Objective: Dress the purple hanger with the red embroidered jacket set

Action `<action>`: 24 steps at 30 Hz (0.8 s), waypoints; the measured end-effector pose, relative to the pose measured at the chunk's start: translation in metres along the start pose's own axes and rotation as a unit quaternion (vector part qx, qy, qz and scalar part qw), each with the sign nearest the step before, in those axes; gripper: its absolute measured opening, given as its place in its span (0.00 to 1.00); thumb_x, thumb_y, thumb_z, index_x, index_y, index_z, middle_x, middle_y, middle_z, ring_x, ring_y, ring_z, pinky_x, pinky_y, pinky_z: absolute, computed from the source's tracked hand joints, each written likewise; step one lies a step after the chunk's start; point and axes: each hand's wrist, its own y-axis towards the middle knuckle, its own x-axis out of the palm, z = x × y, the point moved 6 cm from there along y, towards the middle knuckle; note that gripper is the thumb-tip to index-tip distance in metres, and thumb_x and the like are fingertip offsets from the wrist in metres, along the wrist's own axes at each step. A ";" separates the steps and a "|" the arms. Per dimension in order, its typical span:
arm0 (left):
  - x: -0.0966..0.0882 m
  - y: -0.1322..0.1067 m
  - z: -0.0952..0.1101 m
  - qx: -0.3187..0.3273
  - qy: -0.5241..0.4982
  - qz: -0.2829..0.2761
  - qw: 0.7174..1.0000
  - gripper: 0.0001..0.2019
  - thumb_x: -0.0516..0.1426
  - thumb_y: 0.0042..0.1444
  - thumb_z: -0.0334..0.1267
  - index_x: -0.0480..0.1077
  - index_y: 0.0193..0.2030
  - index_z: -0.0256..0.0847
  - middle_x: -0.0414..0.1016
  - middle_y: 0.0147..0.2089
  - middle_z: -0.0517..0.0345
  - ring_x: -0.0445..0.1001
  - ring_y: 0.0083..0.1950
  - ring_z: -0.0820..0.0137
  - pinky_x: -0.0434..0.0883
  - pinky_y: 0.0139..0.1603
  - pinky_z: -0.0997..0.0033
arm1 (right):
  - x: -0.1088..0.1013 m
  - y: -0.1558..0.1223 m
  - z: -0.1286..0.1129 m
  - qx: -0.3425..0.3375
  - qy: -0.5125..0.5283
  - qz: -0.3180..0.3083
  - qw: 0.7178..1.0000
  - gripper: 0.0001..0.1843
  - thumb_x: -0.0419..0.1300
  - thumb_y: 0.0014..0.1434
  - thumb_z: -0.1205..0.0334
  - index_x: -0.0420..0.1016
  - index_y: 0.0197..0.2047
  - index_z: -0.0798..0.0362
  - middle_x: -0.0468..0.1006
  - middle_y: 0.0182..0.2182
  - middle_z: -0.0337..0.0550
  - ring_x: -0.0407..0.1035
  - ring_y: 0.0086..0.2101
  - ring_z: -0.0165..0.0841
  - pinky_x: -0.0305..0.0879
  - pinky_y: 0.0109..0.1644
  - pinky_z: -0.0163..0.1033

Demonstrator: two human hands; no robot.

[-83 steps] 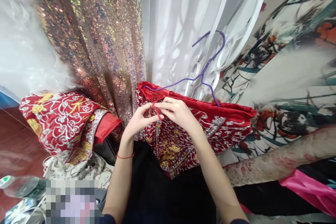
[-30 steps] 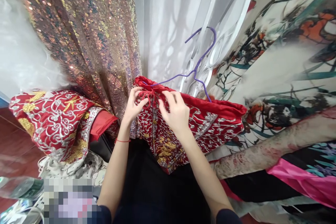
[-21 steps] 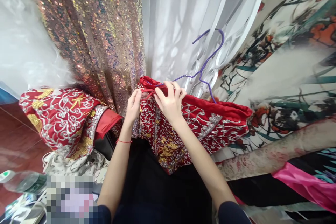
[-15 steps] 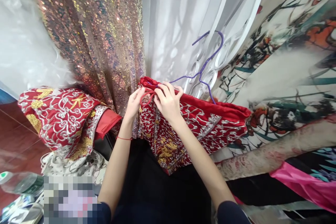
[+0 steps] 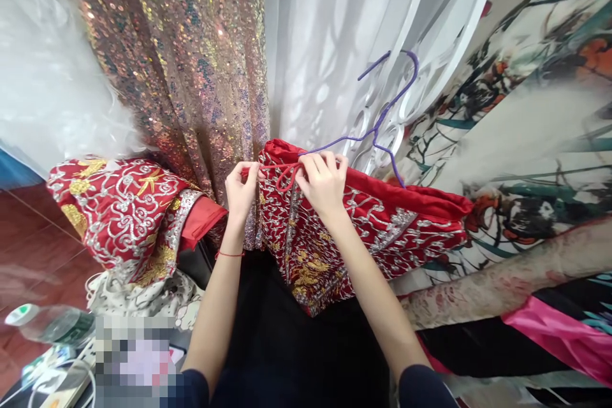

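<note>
A red garment (image 5: 373, 229) with silver and gold embroidery hangs folded over a purple wire hanger (image 5: 382, 124). A thin red string (image 5: 282, 172) runs along its top edge, looped near the middle. My left hand (image 5: 241, 188) pinches the left end of the string and holds it taut. My right hand (image 5: 322, 182) is closed on the string by the loop, at the hanger's bar. A red thread bracelet circles my left wrist.
A sequined curtain (image 5: 191, 64) and a white sheer curtain (image 5: 335, 32) hang behind. A second red embroidered garment (image 5: 119, 217) lies at the left. Floral printed fabric (image 5: 526, 127) and pink cloth (image 5: 564, 338) lie at the right. A plastic bottle (image 5: 48, 325) sits at lower left.
My hands have drawn apart along the garment's top edge: the left one has pulled the string out to the left, so it now lies straight. The view has shifted slightly.
</note>
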 end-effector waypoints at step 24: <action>0.049 -0.021 0.036 0.038 -0.009 -0.185 0.982 0.14 0.57 0.64 0.48 0.73 0.33 0.39 0.76 0.31 0.60 0.72 0.34 0.72 0.69 0.43 0.72 | -0.003 -0.074 0.000 0.344 0.297 0.038 0.890 0.14 0.52 0.65 0.53 0.72 0.44 0.52 0.80 0.30 0.40 0.70 0.23 0.28 0.63 0.30 0.34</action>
